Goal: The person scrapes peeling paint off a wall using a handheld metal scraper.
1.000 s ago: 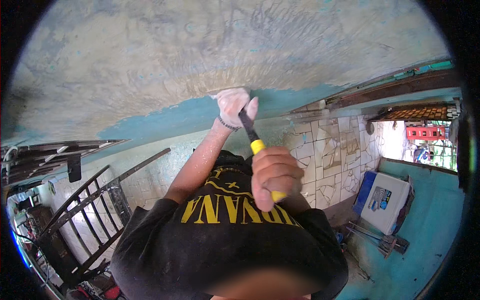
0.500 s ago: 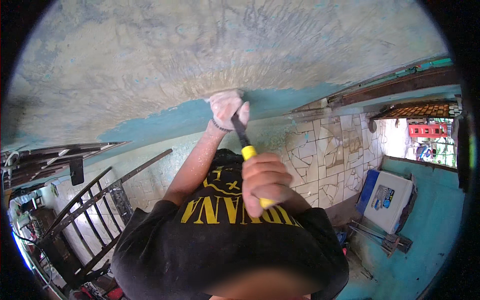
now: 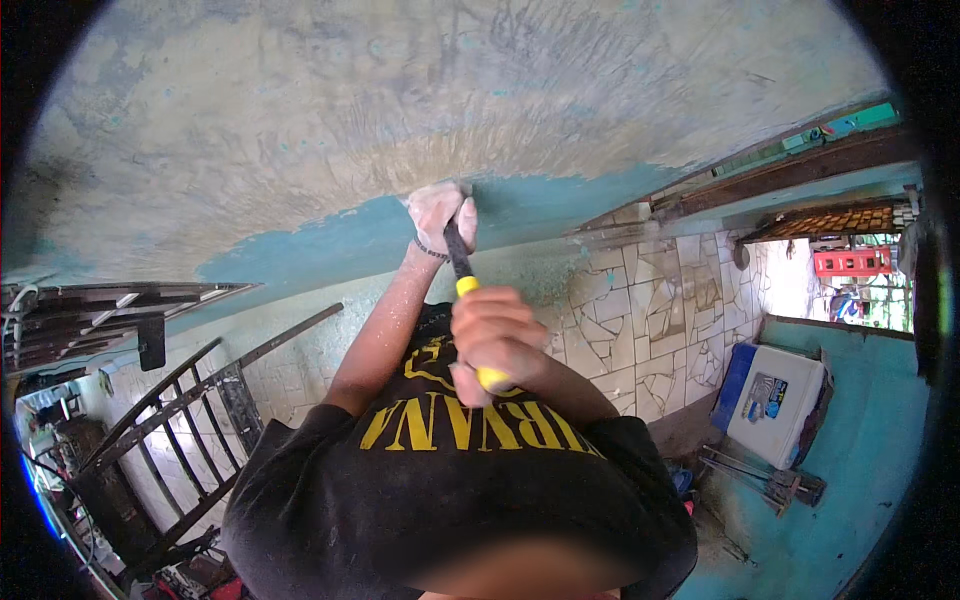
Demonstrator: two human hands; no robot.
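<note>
Scraper (image 3: 457, 250) at the wall (image 3: 400, 100), by the blue paint (image 3: 330, 236): right hand (image 3: 497, 335) clamped round the near handle (image 3: 467, 286), left hand (image 3: 437, 215) over the far end (dusted white), fingers together. Steady two-handed pressure should serve.

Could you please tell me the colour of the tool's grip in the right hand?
The slim tool grip is yellow at both visible ends; head view.

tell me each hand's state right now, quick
Left hand: closed, holding the dark end of the yellow-handled tool.
Right hand: closed, holding its yellow handle.
</note>
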